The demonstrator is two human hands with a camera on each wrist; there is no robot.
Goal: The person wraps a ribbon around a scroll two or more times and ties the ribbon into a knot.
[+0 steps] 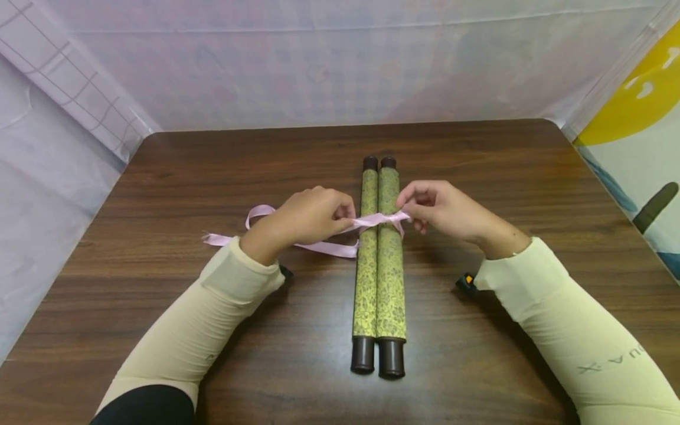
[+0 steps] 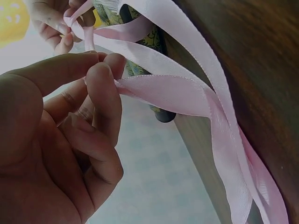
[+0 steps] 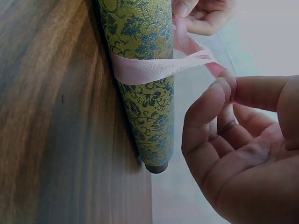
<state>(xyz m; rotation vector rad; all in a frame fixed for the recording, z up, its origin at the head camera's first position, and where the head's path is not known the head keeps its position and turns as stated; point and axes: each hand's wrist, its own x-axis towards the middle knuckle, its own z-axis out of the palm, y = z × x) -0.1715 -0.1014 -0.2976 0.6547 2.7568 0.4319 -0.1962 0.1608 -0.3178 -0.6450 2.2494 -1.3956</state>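
Observation:
Two rolled scrolls (image 1: 391,283) in yellow-green floral brocade with dark end knobs lie side by side on the table. A pink ribbon (image 3: 140,71) passes around them and crosses on top at mid-length. My left hand (image 1: 313,215), left of the scrolls, pinches the ribbon between thumb and fingertips. On the other side, my right hand (image 1: 446,209) pinches the ribbon close to the crossing. The stretch between the hands looks twisted and fairly taut. Loose ribbon tails (image 2: 224,135) trail leftward from the left hand onto the tabletop.
The brown wood-grain table (image 1: 159,195) has a rounded far edge. Behind it hangs a pale checked curtain (image 1: 319,65). A yellow printed shape (image 1: 637,94) shows on the wall covering at right. Cream sleeves (image 1: 558,319) cover both forearms.

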